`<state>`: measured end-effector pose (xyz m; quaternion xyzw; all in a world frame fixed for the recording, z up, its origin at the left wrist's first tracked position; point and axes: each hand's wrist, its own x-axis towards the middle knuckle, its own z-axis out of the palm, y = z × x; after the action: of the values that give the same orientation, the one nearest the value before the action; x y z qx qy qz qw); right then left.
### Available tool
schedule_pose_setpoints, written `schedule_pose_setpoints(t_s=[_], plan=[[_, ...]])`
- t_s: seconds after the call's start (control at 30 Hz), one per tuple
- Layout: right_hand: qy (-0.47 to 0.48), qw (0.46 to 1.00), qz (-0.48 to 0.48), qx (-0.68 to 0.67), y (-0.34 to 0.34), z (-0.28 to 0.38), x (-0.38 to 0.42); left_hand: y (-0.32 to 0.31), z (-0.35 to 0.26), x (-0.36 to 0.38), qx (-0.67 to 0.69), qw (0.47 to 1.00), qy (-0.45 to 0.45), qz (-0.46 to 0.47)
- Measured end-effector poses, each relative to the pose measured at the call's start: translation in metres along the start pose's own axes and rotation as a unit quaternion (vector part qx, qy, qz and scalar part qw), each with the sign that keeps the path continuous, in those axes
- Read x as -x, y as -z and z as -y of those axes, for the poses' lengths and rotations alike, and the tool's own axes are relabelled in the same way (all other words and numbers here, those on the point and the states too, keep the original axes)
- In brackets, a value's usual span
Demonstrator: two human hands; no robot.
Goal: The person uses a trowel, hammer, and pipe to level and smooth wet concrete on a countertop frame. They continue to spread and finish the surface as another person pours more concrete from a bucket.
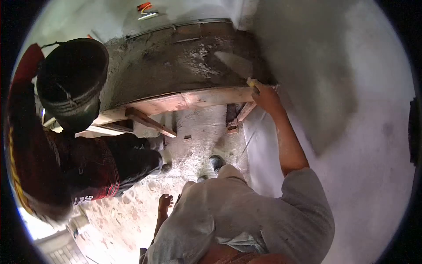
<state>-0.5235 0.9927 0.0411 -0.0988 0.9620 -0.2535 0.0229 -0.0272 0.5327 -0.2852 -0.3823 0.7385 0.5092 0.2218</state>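
Note:
My right hand (265,97) grips the yellowish handle of a trowel (236,64), its pointed blade resting on or just over the dark wet mortar (154,66). This mortar covers a raised slab with a wooden board (193,99) along its front edge. Close to the blade lies a patch of pale, lumpy material (201,59). Down beside my body hangs my left hand (165,202), fingers loosely apart, holding nothing.
At the left a co-worker (88,163) holds a black bucket (72,75) above the slab's end. Wooden props (151,122) stick out below the board. An orange-handled tool (146,9) lies beyond the slab. A plastered wall (351,132) stands at the right.

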Motion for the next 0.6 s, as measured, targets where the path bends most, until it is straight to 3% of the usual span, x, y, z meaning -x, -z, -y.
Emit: schedule_pose_setpoints(t_s=[0.03, 0.1, 0.2, 0.23, 0.3, 0.47, 0.6], plan=[[-0.009, 1.000, -0.007, 0.001, 0.000, -0.003, 0.022, 0.003, -0.029, -0.005, 0.084, 0.989, 0.119, -0.009], [-0.021, 0.982, -0.150, -0.114, -0.006, -0.015, 0.065, 0.008, -0.036, -0.020, 0.054, 0.994, 0.093, 0.007], [-0.047, 0.968, -0.215, -0.122, -0.030, -0.046, 0.130, 0.007, -0.045, -0.034, 0.010, 0.998, 0.052, 0.042], [-0.049, 0.967, -0.222, -0.116, -0.031, -0.040, 0.155, 0.005, -0.042, -0.038, -0.006, 0.998, 0.040, 0.045], [-0.193, 0.922, -0.154, -0.298, -0.036, -0.025, 0.206, -0.003, -0.025, -0.049, -0.014, 0.997, 0.028, 0.065], [-0.255, 0.878, -0.166, -0.369, -0.068, -0.015, 0.287, -0.008, 0.017, -0.047, -0.073, 0.990, 0.007, 0.120], [-0.279, 0.859, -0.170, -0.395, -0.089, -0.021, 0.320, 0.007, 0.053, -0.030, -0.068, 0.987, 0.046, 0.134]])
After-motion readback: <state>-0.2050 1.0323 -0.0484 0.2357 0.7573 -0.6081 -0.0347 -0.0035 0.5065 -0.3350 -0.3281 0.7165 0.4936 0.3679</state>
